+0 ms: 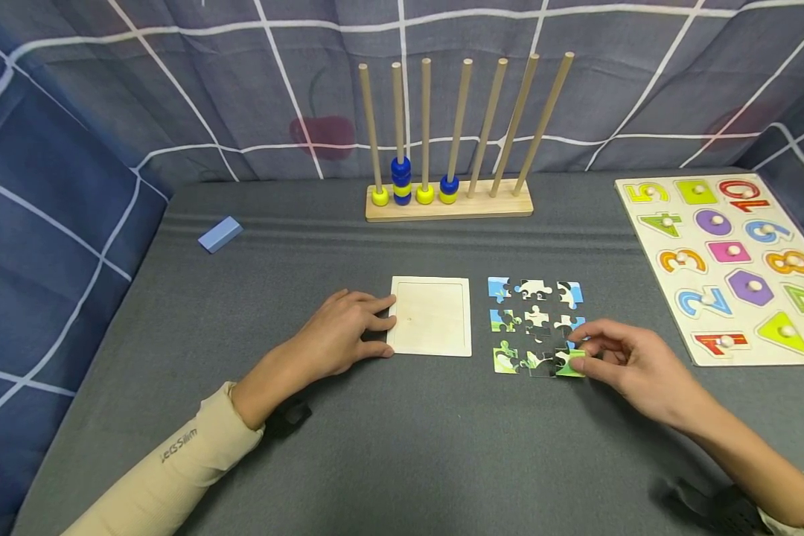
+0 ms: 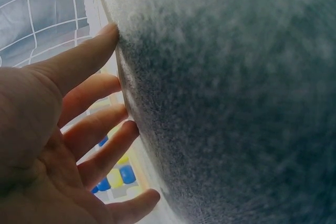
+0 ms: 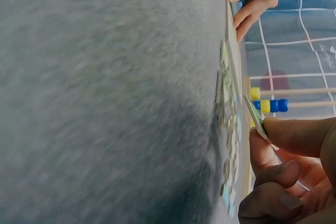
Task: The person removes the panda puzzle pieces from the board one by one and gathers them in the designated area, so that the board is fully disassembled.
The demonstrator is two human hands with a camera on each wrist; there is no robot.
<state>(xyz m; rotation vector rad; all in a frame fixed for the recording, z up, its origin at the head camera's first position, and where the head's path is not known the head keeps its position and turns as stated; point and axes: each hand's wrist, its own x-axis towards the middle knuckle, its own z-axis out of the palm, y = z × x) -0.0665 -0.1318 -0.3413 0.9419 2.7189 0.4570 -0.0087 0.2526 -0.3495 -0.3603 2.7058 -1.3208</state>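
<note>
My left hand [image 1: 339, 333] lies at the left edge of a square wooden puzzle tray [image 1: 432, 316], its fingertips and thumb touching the rim. In the left wrist view, the fingers of that hand [image 2: 89, 124] are spread and fairly straight. Right of the tray, several jigsaw puzzle pieces [image 1: 537, 318] with a blue, green, black and white picture lie spaced in rows. My right hand [image 1: 633, 368] is at their lower right corner. Between thumb and finger it pinches a green-edged puzzle piece [image 3: 254, 114], which the right wrist view shows tilted and raised off the table.
A wooden abacus stand [image 1: 449, 208] with upright rods and yellow and blue beads stands at the back. On the right lies a knobbed number-and-shape board [image 1: 650, 201]. A blue block [image 1: 220, 234] sits at the left rear of the grey table [image 1: 388, 461]; a checked cloth hangs behind.
</note>
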